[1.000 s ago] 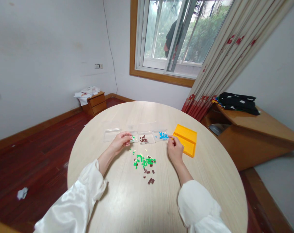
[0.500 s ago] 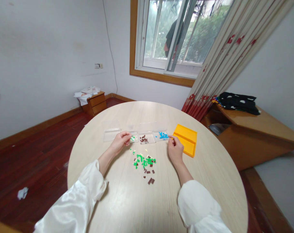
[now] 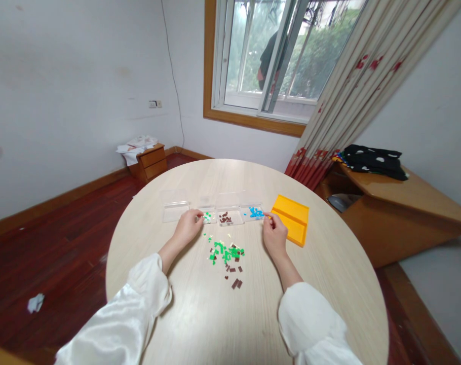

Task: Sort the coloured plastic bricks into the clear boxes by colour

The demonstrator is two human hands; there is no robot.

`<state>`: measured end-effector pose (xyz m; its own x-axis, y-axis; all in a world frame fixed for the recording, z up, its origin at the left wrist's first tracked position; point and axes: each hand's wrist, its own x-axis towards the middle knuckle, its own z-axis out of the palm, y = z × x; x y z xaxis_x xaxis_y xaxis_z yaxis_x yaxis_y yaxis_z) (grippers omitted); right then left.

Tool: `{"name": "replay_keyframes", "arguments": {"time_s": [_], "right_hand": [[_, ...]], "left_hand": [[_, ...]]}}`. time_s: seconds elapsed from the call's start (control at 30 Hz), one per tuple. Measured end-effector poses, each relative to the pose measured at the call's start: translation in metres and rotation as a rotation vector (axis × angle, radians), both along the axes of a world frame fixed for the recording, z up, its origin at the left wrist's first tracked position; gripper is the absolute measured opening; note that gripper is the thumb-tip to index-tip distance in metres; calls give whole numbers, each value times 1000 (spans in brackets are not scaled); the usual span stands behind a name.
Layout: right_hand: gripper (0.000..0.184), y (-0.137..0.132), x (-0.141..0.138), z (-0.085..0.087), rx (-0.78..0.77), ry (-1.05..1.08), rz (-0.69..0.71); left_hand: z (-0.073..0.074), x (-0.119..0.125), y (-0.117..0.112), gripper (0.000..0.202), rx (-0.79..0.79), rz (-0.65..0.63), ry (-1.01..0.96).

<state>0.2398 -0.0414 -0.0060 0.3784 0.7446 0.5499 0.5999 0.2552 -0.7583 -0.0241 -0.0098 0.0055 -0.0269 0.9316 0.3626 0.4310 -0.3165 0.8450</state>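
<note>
My left hand rests at the left end of a clear case with green and pale pieces in it. Its fingers are curled together, and what they hold, if anything, is too small to name. My right hand is closed beside the clear case of blue pieces, fingertips near its right edge; whatever is in the pinch is hidden. Between the two stands a clear case holding brown pieces. Nearer me lies a loose pile of small green pieces mixed with flat brown pieces.
An open yellow case lies right of my right hand. Another clear case is at the left end of the row, its lid raised behind. All this is on a round wooden table. A window and curtain are beyond.
My left hand has shifted slightly right and down, closer to the case with green pieces. My right hand and the loose pile look unchanged.
</note>
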Motion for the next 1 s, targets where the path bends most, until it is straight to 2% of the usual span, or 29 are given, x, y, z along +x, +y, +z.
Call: {"name": "replay_keyframes", "arguments": {"time_s": [0.17,0.4,0.57,0.73,1.0], "right_hand": [[29,0,0,-1,-6,17,1],[28,2,1,-1,-2,6,1],[27,3,1,-2,5,6,-3],[28,2,1,-2,10,1,0],[29,3,1,-3,13,3,5]], "left_hand": [[-4,-1,3,18,-13,-13,5],[-6,-3,5,23,-30,-82,412],[-6,-3,5,28,6,-101,544],[-6,-3,5,29,-9,-133,602],[-4,-7,7,29,-52,-184,579]]}}
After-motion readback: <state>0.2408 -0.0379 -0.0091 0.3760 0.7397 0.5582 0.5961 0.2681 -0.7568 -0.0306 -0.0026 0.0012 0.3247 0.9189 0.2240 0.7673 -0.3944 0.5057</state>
